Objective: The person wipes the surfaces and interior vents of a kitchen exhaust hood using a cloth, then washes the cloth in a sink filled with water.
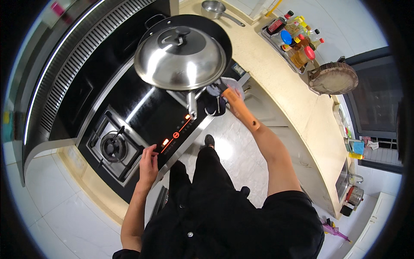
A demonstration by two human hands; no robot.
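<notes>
My left hand [149, 163] holds nothing, its fingers loosely bent at the front edge of the black glass cooktop [129, 94], near the lit red touch panel [176, 135]. My right hand [238, 94] is partly hidden behind the orange handle [240, 108] of a black wok [223, 35]. It touches a grey cloth [233, 83]; its fingers are covered, so its grip cannot be made out. A domed steel lid [190, 69] with a black knob [182, 30] sits over the wok. Below the lid, a steel pan handle [192, 105] juts towards me; its pan is hidden.
A bare gas burner [114, 147] lies to the left, under the range hood [81, 61]. On the beige counter [275, 81] stand a small steel saucepan [213, 9], a tray [281, 50] of bottles and jars, and a round wooden chopping board [334, 77]. A sink [342, 181] lies farther right.
</notes>
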